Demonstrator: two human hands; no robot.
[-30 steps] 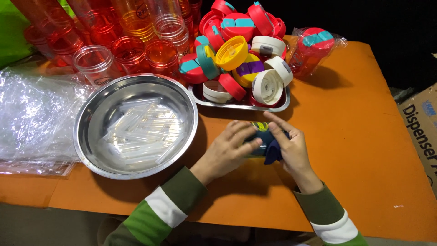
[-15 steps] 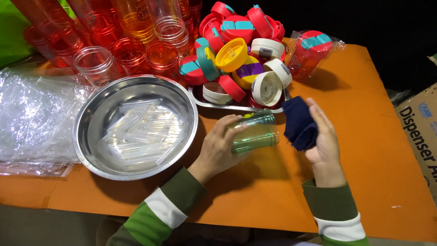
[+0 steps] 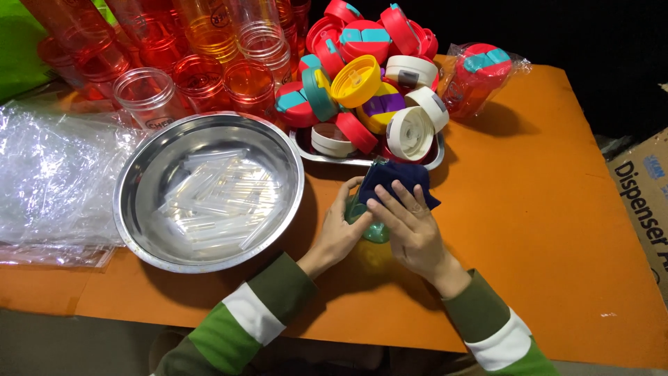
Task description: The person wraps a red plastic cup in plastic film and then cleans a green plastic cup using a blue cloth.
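Observation:
My left hand [image 3: 339,232] grips a clear green-tinted plastic bottle [image 3: 374,230] just above the orange table [image 3: 543,230]. My right hand [image 3: 412,226] presses a dark blue cloth [image 3: 398,177] over the bottle's upper part. Most of the bottle is hidden by the cloth and my fingers. Both hands are in front of a small metal tray [image 3: 437,157] heaped with lids.
A steel bowl [image 3: 149,177] with clear plastic tubes [image 3: 216,202] sits on the left. Several red and orange clear bottles [image 3: 202,63] stand at the back. Coloured lids [image 3: 376,83] fill the tray. Crumpled plastic wrap [image 3: 49,181] lies far left, a wrapped red bottle [image 3: 480,73] at back right, a cardboard box [image 3: 643,202] at the right edge.
My right hand, which had lifted away with the cloth half a second ago, has come back down onto the bottle. The left hand has kept hold of the bottle.

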